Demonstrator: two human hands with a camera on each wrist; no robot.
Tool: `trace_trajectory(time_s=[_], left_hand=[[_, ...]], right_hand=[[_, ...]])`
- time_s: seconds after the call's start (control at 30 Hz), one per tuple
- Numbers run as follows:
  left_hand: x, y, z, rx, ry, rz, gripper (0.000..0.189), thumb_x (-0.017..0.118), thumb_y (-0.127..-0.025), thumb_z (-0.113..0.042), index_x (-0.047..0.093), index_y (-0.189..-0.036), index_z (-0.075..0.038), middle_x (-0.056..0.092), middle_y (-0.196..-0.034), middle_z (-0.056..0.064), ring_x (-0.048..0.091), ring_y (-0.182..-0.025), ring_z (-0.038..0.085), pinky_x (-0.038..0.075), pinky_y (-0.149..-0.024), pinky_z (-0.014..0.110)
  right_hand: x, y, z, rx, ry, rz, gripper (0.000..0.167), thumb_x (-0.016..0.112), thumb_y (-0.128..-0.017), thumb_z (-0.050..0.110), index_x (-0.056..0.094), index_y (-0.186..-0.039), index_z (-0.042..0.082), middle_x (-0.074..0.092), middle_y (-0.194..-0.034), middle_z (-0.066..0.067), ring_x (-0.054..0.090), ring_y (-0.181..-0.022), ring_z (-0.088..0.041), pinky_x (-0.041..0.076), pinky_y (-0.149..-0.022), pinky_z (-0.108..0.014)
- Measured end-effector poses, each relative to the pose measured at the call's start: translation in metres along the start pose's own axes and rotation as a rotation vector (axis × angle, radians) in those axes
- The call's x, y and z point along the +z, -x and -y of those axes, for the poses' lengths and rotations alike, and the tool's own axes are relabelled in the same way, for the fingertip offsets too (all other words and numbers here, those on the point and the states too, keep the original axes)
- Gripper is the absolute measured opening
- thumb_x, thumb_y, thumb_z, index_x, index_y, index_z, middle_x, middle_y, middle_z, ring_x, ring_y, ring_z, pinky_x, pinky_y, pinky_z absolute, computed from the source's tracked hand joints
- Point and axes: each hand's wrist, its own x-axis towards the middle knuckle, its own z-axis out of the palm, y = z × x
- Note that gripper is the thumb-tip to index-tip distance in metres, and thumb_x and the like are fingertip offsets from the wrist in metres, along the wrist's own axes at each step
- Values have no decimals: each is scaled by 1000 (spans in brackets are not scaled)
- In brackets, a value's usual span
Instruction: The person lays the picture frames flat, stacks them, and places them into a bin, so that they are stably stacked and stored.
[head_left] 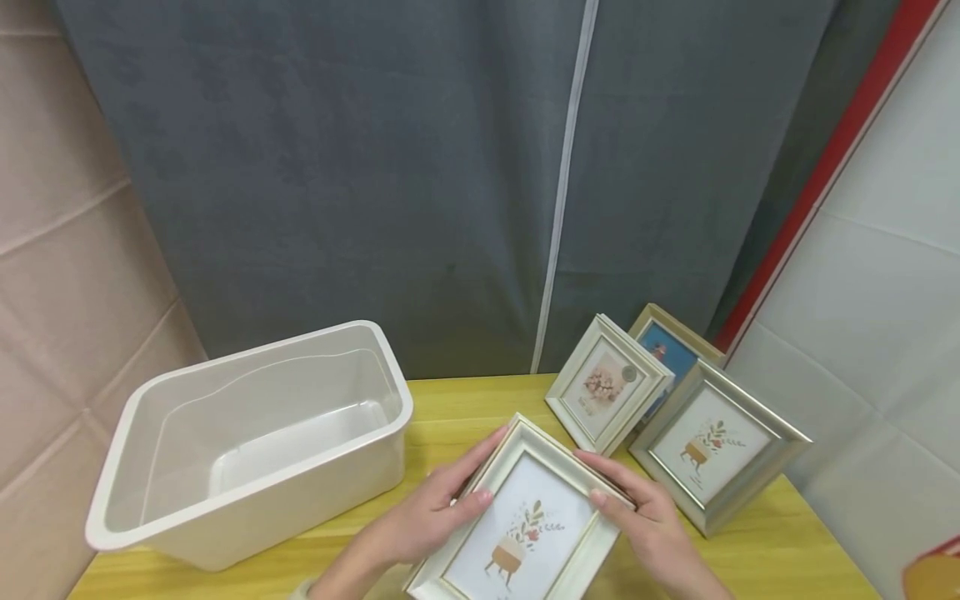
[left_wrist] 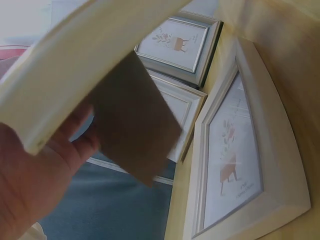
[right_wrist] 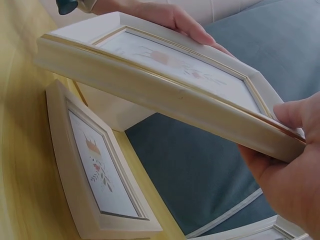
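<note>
from my screen, the frame [head_left: 525, 525] is up in both hands, right of the tub [head_left: 300, 500] and on its near side, picture facing up towards the head camera. the left hand [head_left: 423, 512] grips its tub-side long edge, thumb laid over the front border; the right hand [head_left: 648, 521] pinches the far corner away from the tub, thumb on top, fingers beneath. so neither hand is free, and the left one is nearer the tub.

what i'd steer by is the long axis: it runs aslant, the far end leaning away from the tub, the near end coming back towards the tub's side. any shift of the frame, i judge, has to reckon with that slant and with the brown stand [left_wrist: 135, 120] jutting from its back.

in the wrist views i also see a second frame [right_wrist: 100, 165] below the held one, set on the table [head_left: 450, 417] to the tub's right. well off to the tub's right, beyond the held one, the white frame [head_left: 603, 387], the tan frame [head_left: 667, 350] and the silver frame [head_left: 708, 450] stand close together.
</note>
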Motion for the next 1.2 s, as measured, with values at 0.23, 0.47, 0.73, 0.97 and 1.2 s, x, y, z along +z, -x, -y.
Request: trace_trajectory(time_s=[0.23,0.47,0.73,0.97,1.2], left_hand=[[2,4,5,-43,60,2,60,47,-109,-12,26,-164,-24,57,-140,23,71,-95,16,62,-72,35],[6,5,11,-37,96,-57,55,51,-107,-8,37,-160,-16,57,-140,24,71,-95,18,62,-75,38],[6,9,13,-92,94,-138,53,58,-103,-7,45,-154,-10,62,-131,26,71,-96,20,62,-75,38],[3,11,16,-152,28,-213,46,64,-100,-9,57,-146,-10,70,-117,16,70,-90,16,62,-72,35],[3,8,28,-148,-111,-424,28,74,-94,-9,73,-122,-6,73,-112,10,69,-95,16,59,-80,28]], right_hand=[[-6,2,-3,-43,53,-74,44,48,-101,-12,50,-144,-7,59,-143,7,66,-111,-13,61,-82,-33],[-7,4,-6,8,-11,-107,44,48,-102,-9,47,-146,-8,61,-140,7,68,-108,-16,61,-82,-36],[0,5,-10,110,-1,-187,44,53,-103,-2,47,-146,-8,59,-141,13,66,-112,-13,60,-85,-35],[4,5,-12,248,-58,-272,48,56,-102,3,46,-149,-5,62,-137,5,66,-112,-19,58,-89,-35],[9,4,-14,348,-51,-356,52,57,-101,3,44,-151,0,46,-153,-18,63,-117,-8,56,-93,-30]])
